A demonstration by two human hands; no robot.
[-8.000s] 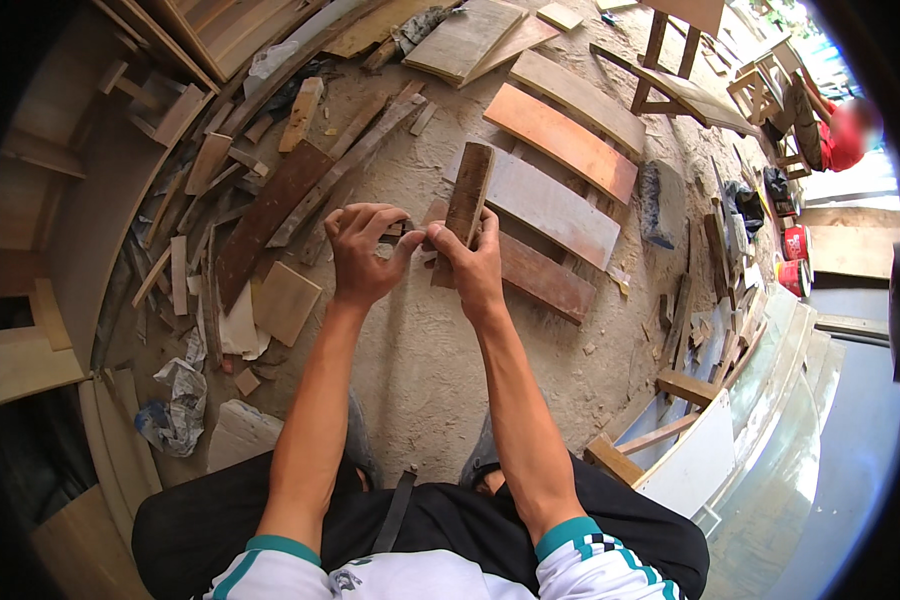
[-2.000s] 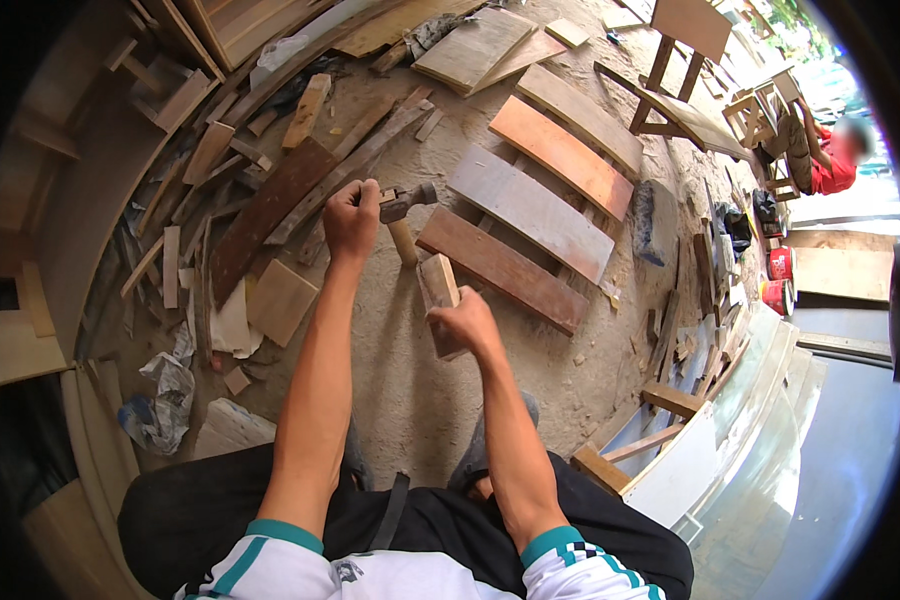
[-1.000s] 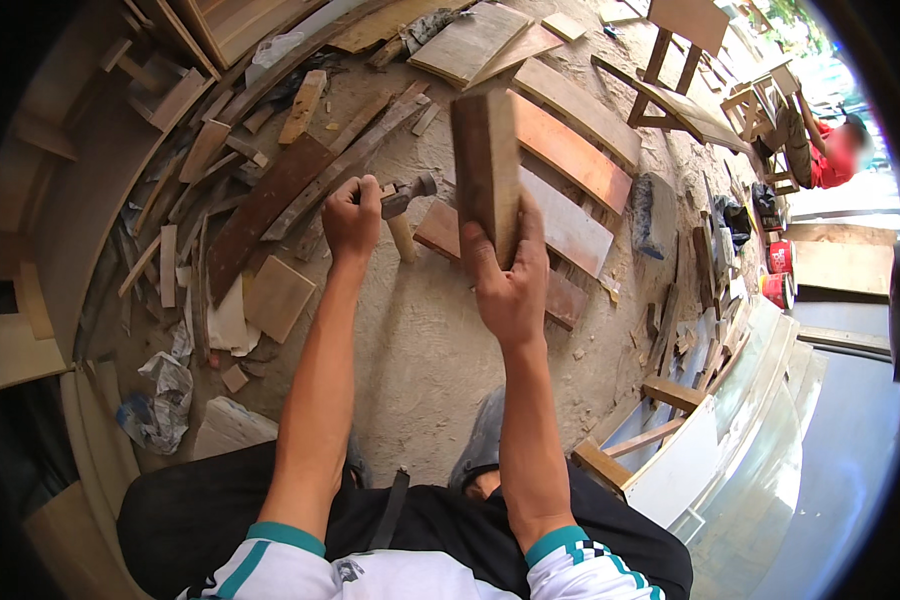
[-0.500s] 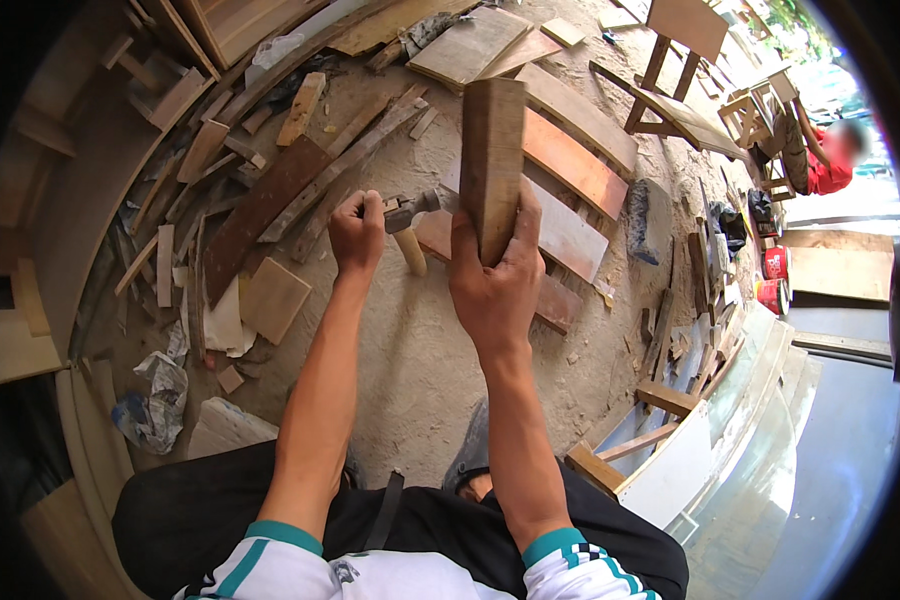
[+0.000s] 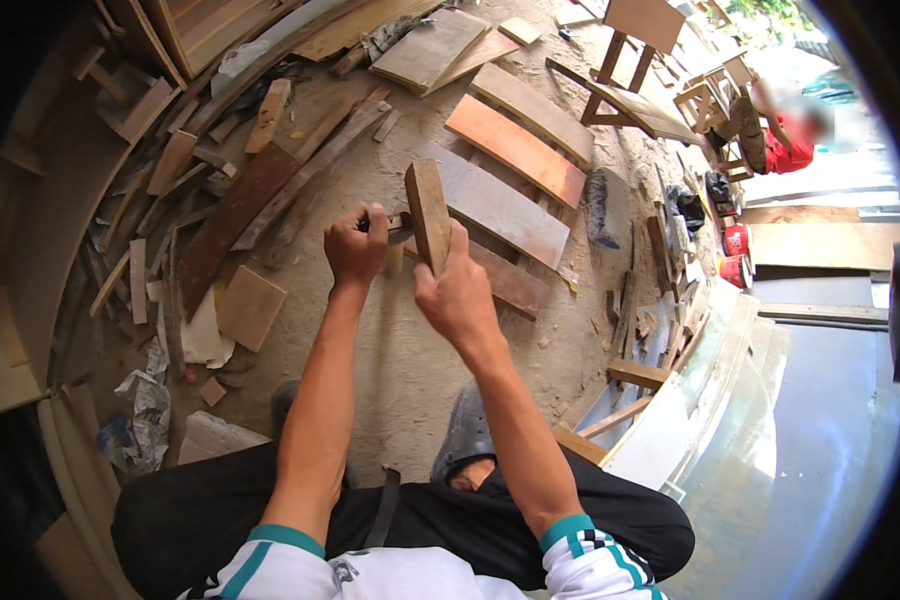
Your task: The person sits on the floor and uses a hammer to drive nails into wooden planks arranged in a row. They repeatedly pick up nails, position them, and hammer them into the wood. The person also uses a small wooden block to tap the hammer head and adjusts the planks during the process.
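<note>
My right hand (image 5: 458, 290) is wrapped round the lower part of a brown wooden block (image 5: 428, 215), which stands nearly upright and tilts slightly left. Close by on its left, my left hand (image 5: 357, 245) is closed in a fist on what looks like a hammer (image 5: 397, 222). The dark metal head pokes out between the fist and the block, and a short pale wooden handle hangs below it. My fingers hide the rest of the head. Whether the metal touches the block I cannot tell.
Several boards (image 5: 515, 150) lie in a row on the dusty ground ahead. Scrap wood (image 5: 230, 220) is heaped at left, with crumpled plastic (image 5: 148, 415) nearer me. Glass sheets (image 5: 735, 410) lean at right. A wooden chair (image 5: 630, 80) and a person in red (image 5: 790, 150) are at far right.
The wooden block has come down and left in my right hand, its top now lower. My left fist stays close beside it. The surroundings have shifted left as my view turned.
</note>
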